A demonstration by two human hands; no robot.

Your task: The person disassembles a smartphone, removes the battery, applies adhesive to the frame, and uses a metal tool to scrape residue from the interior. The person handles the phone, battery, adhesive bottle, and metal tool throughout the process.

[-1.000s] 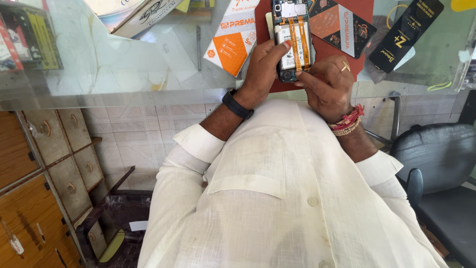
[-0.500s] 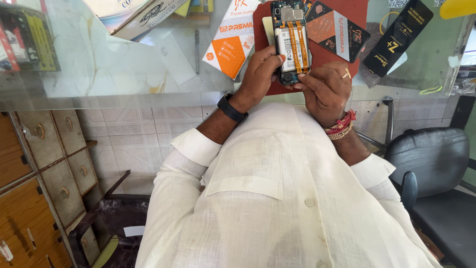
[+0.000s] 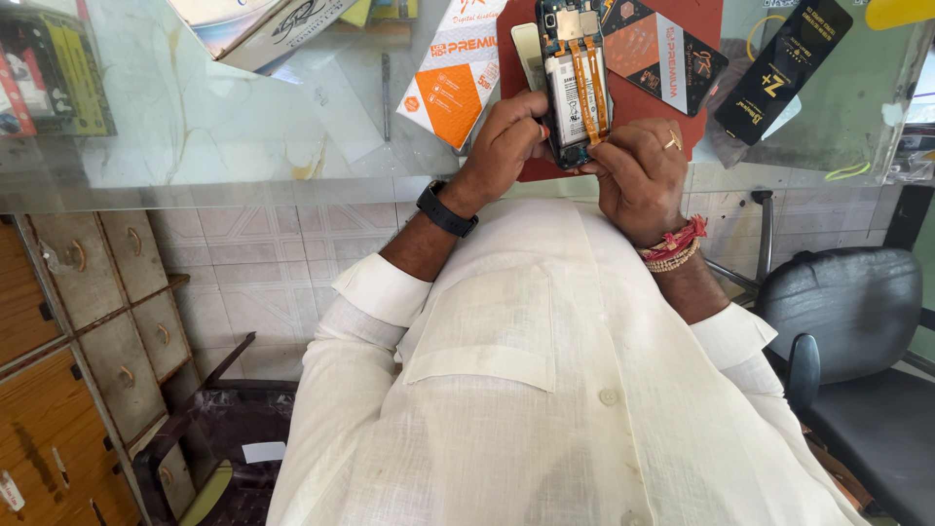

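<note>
Opened phone [image 3: 575, 83], back cover off, stands on its lower end at the near edge of the red mat [image 3: 701, 29], upper end tilted away, between both hands.

From the left side: glass counter [image 3: 195, 127], smooth and hard, with a thin metal tool [image 3: 386, 93] lying loose and an orange-white box [image 3: 453, 83] just beside the mat. Left hand [image 3: 506, 146], with a black wristband [image 3: 446, 209], clamped with bent fingers on the left edge of the phone. In the middle, bare battery [image 3: 563, 97] and two orange flex cables [image 3: 590, 88] along it, nothing over them. Right hand [image 3: 638, 175], with a ring [image 3: 672, 144], fingers curled close together and pressed on the lower right corner; whether also something small between the tips, cannot tell. Farther right, a black packet [image 3: 779, 68] on the glass.

Risks, as a judgement only:
- Too much squeeze or twist from the two grips: possibly a bent frame or a cracked screen below.
- A fingertip or nail catching a flex cable: possibly a tear or a connector pulled off.
- Pressing on the battery with something sharp: danger of a puncture.
- A slip at the counter edge: a fall to the tiled floor, near the lap.
</note>
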